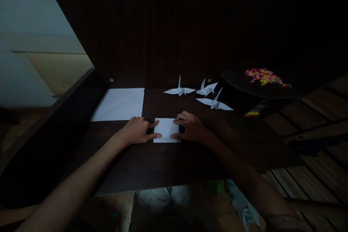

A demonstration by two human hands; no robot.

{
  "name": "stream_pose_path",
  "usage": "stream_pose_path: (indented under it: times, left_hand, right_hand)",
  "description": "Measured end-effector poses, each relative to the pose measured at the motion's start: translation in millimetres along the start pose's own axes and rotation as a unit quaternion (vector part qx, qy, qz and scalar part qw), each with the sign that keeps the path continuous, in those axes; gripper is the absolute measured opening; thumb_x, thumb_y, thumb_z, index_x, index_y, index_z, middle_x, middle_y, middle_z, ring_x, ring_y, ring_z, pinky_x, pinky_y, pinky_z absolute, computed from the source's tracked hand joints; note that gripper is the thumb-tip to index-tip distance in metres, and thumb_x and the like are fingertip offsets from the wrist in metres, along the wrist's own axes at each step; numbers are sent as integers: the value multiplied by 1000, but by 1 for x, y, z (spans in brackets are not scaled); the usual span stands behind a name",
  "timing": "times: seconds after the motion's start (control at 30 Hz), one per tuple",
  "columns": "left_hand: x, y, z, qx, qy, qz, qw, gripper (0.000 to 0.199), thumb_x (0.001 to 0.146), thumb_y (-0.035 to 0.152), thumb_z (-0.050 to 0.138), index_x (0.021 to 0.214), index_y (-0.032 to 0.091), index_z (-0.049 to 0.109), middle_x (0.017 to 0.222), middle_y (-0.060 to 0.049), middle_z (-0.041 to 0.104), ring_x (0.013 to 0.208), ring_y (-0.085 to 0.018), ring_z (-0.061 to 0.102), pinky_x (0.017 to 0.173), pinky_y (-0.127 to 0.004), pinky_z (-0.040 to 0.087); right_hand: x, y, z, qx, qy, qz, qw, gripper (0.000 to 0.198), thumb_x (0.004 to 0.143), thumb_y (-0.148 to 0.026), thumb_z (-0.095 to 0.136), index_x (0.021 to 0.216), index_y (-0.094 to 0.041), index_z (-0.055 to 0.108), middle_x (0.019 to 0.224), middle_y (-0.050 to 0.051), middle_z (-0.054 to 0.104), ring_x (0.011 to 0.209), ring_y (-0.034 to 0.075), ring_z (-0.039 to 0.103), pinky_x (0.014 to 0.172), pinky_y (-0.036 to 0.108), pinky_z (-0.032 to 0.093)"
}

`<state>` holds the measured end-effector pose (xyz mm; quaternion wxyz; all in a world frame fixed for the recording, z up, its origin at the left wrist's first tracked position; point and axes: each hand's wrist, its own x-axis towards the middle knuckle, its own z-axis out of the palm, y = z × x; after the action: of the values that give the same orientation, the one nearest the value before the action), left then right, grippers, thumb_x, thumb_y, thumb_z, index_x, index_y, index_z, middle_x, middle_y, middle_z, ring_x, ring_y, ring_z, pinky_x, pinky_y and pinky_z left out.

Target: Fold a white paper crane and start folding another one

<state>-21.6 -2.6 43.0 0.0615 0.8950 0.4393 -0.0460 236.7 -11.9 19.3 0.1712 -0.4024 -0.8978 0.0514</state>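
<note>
A small square of white paper [166, 129] lies flat on the dark desk in front of me, apparently folded. My left hand [139, 129] holds its left edge, thumb at the near corner and forefinger at the far corner. On the opposite edge, my right hand [190, 127] grips the paper with thumb and forefinger apart, its other fingers curled. Beyond my hands stand white paper cranes: one on the left [179, 90], one at the back right [207, 89] and one nearer [214, 104].
A larger creased white sheet [119, 104] rests at the desk's left. On the right, a raised dark shelf [233, 79] bears a heap of small colourful pieces [265, 76]. The dark back panel [163, 25] and a left side board [54, 123] enclose the desk. Wooden slats [312, 181] lie at right.
</note>
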Motion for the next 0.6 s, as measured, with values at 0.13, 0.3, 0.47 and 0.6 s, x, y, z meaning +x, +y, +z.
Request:
stream_pose_path:
  times: [0.13,0.3,0.47,0.6]
  left_hand:
    - [-1,1,-1,-7,-5,2,1000,81,81,77,41,138,21,52,104,-19,72,91,-35,68,80,-43,48]
    - [-1,3,0,16,-9,0,1000,92,77,83,37,140,17,50,100,-22,72,91,-36,68,77,-41,47]
    - [-1,10,0,9,-3,-14,1000,99,73,86,37,137,11,53,90,-23,72,84,-37,68,72,-42,46]
    - [-1,17,-2,19,-11,-27,999,99,74,86,33,132,10,57,82,-22,72,79,-37,69,70,-41,46]
  right_hand:
    - [0,0,-1,-2,-5,1,1000,53,71,-65,69,95,-19,71,100,8,65,92,24,54,78,39,43]
    - [0,0,-1,-2,-9,1,1000,61,66,-71,68,98,-19,71,101,8,65,92,24,54,76,38,43]
    - [-1,0,-3,-1,-10,1,1000,66,66,-75,65,100,-19,71,103,9,64,93,25,54,77,39,43]
    - [-1,-1,-4,1,-13,-1,1000,67,66,-75,65,101,-18,71,104,9,65,94,25,54,78,39,43]
